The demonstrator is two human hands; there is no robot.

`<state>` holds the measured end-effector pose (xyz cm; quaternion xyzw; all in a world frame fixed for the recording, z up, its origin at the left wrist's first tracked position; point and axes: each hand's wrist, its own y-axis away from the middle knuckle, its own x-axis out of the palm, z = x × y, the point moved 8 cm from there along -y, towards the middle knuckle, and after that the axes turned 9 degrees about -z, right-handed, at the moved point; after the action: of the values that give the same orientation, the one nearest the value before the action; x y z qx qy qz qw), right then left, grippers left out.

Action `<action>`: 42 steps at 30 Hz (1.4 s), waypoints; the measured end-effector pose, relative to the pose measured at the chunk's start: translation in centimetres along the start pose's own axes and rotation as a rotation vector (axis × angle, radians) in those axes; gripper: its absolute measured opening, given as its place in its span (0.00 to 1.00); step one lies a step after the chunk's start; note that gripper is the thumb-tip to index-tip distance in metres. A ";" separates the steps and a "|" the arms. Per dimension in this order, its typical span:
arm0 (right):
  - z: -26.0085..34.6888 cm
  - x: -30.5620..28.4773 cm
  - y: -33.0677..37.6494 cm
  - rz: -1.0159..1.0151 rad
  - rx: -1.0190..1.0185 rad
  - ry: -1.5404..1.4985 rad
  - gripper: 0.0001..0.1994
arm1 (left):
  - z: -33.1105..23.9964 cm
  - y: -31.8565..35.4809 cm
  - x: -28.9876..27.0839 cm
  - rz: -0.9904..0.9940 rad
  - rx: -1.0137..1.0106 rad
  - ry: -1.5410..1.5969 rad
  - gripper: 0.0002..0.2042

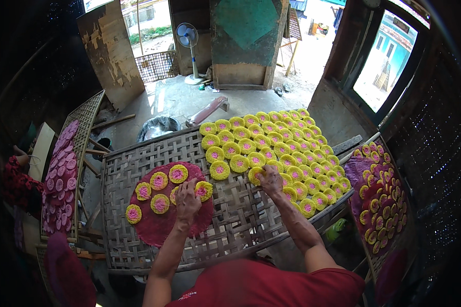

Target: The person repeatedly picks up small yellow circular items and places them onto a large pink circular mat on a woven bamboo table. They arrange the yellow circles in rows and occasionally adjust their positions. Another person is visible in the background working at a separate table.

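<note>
My left hand (pixel 188 202) is over a round dark-red cloth (pixel 156 230), its fingers closed at the edge of a yellow rice cracker with a pink centre (pixel 204 191). Another cracker (pixel 174 195) is partly covered by this hand, and several more lie spread over the cloth, such as one (pixel 159 203) left of it. My right hand (pixel 271 181) pinches a yellow-and-pink rice cracker (pixel 255 175) at the near left border of the close rows of crackers (pixel 271 137). Both the cloth and the rows rest on a woven bamboo rack (pixel 123 179).
On the right, a tilted rack carries a purple-red cloth (pixel 357 171) with more yellow crackers. At left, pink discs (pixel 61 179) cover another woven rack, beside a person's patterned sleeve (pixel 23 179). Beyond my rack stand a lined basin (pixel 159 128), a bench (pixel 207 111) and a fan (pixel 188 38).
</note>
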<state>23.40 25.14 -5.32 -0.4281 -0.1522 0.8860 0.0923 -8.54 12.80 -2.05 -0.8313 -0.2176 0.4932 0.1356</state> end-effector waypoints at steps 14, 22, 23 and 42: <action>8.0 4.2 11.2 0.613 0.679 -1.049 0.20 | -10.7 4.0 -0.9 0.214 0.040 0.689 0.29; 7.5 2.9 4.6 0.315 0.117 -0.351 0.19 | 3.6 1.9 -3.7 -0.190 0.132 -0.247 0.22; 7.2 3.4 4.2 0.335 0.146 -0.351 0.18 | 4.9 2.1 -2.8 -0.110 0.110 -0.277 0.21; 12.1 6.3 12.0 0.816 0.565 -0.916 0.22 | -5.8 5.5 -3.2 0.208 -0.077 0.606 0.28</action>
<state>9.60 13.43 -7.05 0.0081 0.2353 0.9478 -0.2151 -3.50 6.39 0.74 -0.9626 -0.0996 0.2258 0.1116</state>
